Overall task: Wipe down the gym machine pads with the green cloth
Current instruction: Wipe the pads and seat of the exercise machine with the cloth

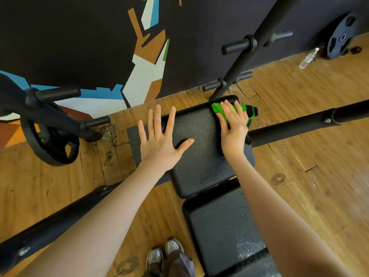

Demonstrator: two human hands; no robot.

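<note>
Droplet-speckled near pad [223, 232]; right hand [233, 126] presses green cloth [218, 108] at far pad [199, 152] corner.

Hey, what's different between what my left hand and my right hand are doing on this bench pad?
The left hand lies bare on the upper pad, fingers spread wide; the right hand presses the green cloth down, fingers closer together. The left hand sits at the pad's left edge, the right hand at its far right corner. Both are flat, palm down, on the same pad.
</note>
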